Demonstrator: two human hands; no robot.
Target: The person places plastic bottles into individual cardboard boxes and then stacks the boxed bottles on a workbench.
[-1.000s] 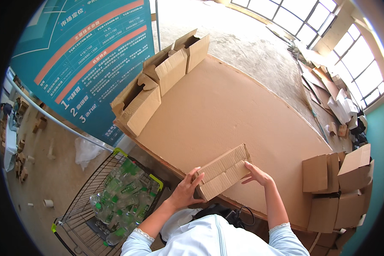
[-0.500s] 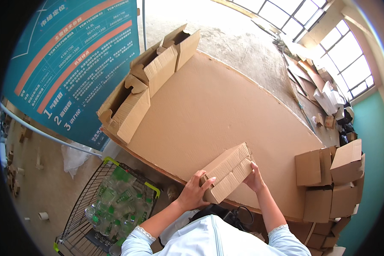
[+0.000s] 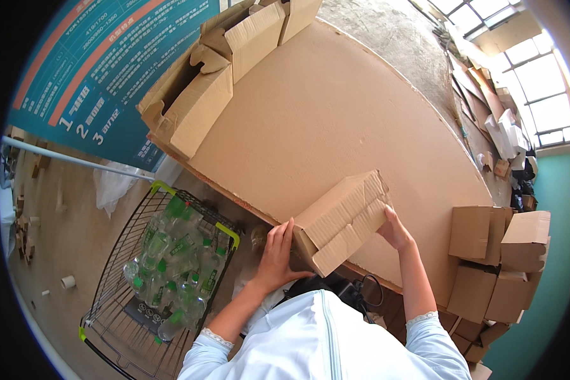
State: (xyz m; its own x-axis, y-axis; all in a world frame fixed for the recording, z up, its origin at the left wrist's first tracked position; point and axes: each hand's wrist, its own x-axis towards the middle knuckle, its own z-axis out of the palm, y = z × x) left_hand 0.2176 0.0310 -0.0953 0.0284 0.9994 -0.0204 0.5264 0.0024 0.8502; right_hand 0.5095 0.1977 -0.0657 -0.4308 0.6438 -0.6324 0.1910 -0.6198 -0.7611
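A brown cardboard box (image 3: 345,218) tilts over the near edge of the table. At its right end my right hand (image 3: 396,229) is closed, thumb on the side and the other fingers partly hidden. My left hand (image 3: 277,254) lies against the left end with straight fingers. Its thumb stretches out below the box, away from the cardboard. Beneath both hands is a large brown tabletop (image 3: 335,120). Along its left edge stands a row of open cardboard boxes (image 3: 202,104) with raised flaps.
Left of the table, a black wire cart (image 3: 107,297) with green corners holds several clear plastic bottles (image 3: 171,253). A blue printed banner (image 3: 107,82) stands behind it. Stacked cardboard boxes (image 3: 481,285) crowd the right side. Flattened cardboard (image 3: 478,95) leans near the windows.
My left thumb has come off the box's side and now points below it. The box has shifted slightly up with my right hand. The whole view has moved closer to the table.
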